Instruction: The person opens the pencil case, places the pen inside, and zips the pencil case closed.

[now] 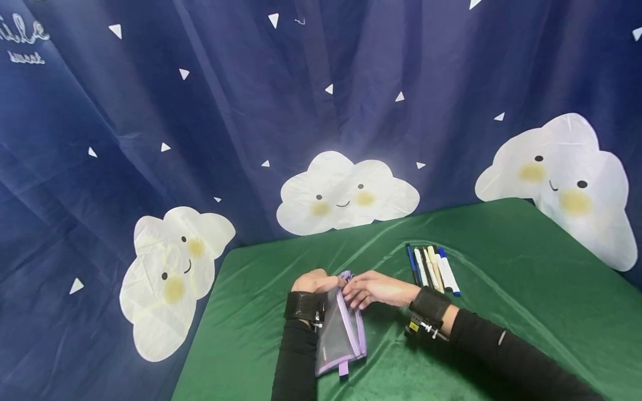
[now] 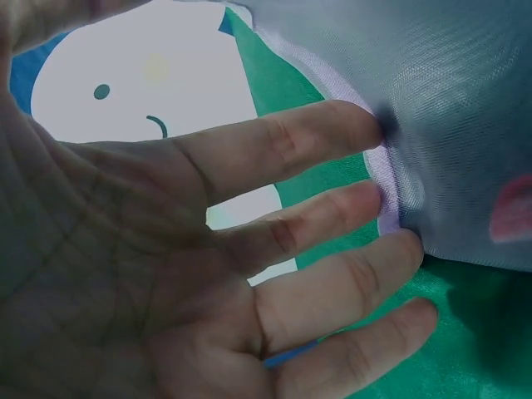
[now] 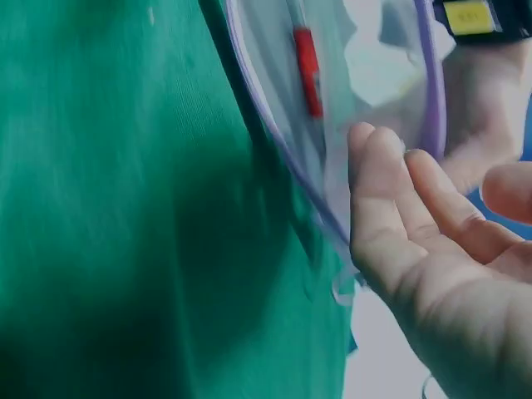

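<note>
A grey mesh zip pouch (image 1: 333, 334) with lilac trim stands tilted on the green cloth, its zip side gaping. My left hand (image 1: 313, 283) holds it near the far end; in the left wrist view, the left fingertips (image 2: 366, 125) meet its lilac edge. Inside lies a pen with a red part (image 3: 307, 71), which shows as a red blur through the mesh in the left wrist view. My right hand (image 1: 378, 289) is at the pouch's opening, its fingers loosely bent and nothing visible between them. Those fingertips (image 3: 374, 141) are beside the inner mesh.
Several pens and markers (image 1: 432, 267) lie side by side to the right of the pouch, beyond my right wrist. Green cloth (image 1: 241, 312) covers the table. A dark blue curtain with white clouds (image 1: 346, 192) hangs behind the table's far edge.
</note>
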### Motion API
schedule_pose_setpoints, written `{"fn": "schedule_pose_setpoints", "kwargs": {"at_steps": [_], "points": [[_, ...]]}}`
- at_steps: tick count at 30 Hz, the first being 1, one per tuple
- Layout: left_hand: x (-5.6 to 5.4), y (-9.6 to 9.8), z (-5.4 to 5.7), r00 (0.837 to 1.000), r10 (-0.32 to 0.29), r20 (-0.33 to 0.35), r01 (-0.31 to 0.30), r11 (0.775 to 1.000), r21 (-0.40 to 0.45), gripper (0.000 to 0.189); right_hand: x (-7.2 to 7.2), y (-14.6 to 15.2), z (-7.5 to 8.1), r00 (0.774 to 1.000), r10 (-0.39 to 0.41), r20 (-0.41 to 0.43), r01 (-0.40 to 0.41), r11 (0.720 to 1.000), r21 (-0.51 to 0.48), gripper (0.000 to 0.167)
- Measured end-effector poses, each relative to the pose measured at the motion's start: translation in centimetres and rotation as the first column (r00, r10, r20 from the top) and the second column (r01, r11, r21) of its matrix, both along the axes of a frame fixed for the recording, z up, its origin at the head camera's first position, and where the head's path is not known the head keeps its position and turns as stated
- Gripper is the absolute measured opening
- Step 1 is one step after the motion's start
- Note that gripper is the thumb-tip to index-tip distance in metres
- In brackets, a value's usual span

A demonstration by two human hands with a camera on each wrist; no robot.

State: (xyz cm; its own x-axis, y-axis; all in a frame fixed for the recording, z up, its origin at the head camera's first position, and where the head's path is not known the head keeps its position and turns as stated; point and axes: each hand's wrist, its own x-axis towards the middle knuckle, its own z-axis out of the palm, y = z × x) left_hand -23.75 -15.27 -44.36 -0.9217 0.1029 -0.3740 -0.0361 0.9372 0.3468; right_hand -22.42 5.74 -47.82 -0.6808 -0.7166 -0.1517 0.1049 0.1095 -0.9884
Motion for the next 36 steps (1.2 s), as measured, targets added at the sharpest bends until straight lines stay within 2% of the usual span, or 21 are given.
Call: {"fn": "schedule_pose_setpoints", "kwargs": {"at_steps": [4,8,13,18,27,33,36], "points": [[0.2,0.1,-0.1,1.000,0.010,0.001,-0.010,1.000,-0.008,0.059,-1.0,1.5,0.5,0.990,-0.027,-0.138,0.039,0.996,0.084,0.034],[0.3,0.1,0.1,1.000,0.024,-0.007,-0.024,1.000,-0.003,0.058,-2.2,2.9,1.5,0.966,-0.055,-0.253,0.102,0.979,0.177,0.032],[0.3,0.1,0.1,1.000,0.027,-0.010,-0.027,1.000,-0.001,0.057,-3.4,4.4,3.0,0.920,-0.082,-0.383,0.184,0.953,0.239,0.027],[0.3,0.0,0.0,1.000,0.019,-0.005,-0.019,1.000,0.000,0.058,-4.3,5.8,3.6,0.859,-0.090,-0.504,0.250,0.933,0.259,0.023],[0.1,0.1,-0.1,1.000,0.005,-0.003,-0.005,1.000,-0.010,0.051,-6.5,8.3,3.7,0.791,-0.104,-0.602,0.363,0.873,0.326,0.023],[0.3,0.1,0.1,1.000,0.002,-0.004,-0.002,1.000,-0.011,0.049,-7.4,9.5,3.6,0.763,-0.107,-0.637,0.407,0.845,0.346,0.024],[0.4,0.1,0.0,1.000,0.007,-0.001,-0.007,1.000,-0.004,0.048,-7.8,9.8,3.4,0.743,-0.124,-0.658,0.455,0.814,0.360,0.023]]}}
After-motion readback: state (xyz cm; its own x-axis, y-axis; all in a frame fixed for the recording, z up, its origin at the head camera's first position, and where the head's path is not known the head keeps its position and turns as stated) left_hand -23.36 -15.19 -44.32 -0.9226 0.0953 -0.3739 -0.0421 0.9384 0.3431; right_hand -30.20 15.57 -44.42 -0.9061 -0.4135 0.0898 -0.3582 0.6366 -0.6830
